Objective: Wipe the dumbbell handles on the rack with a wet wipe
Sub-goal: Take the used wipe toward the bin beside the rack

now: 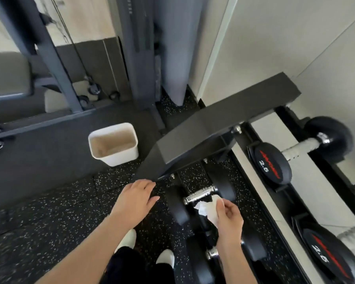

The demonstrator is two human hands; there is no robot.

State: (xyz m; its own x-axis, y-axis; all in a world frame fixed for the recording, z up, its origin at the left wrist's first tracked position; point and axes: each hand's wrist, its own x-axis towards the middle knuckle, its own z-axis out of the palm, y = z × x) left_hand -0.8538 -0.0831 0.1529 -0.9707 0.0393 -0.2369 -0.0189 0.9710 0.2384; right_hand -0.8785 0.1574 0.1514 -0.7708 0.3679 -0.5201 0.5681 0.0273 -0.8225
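Dumbbell handle: the chrome handle (199, 195) is lying on the lower shelf of the rack (223, 124), between two black end weights, and we are looking straight down on it.
Right hand: our right hand (229, 217) is pinching a crumpled white wipe (208, 208) between thumb and curled fingers, and the wipe is touching the near right end of the handle.
Left hand: our left hand (136, 198) is hovering palm down with fingers straight and loosely spread, holding nothing, just beside the corner of the rack's black end panel; we cannot tell whether the fingertips are touching it.
Upper shelf: two black dumbbells marked 2.5 (273, 162) are sitting on the higher shelf to the right, one with a pale handle.
Floor: a white bin (131, 154) is standing on the speckled black floor (49, 212), left of the rack.
Feet: our white shoes (165, 257) are showing below, between our arms.
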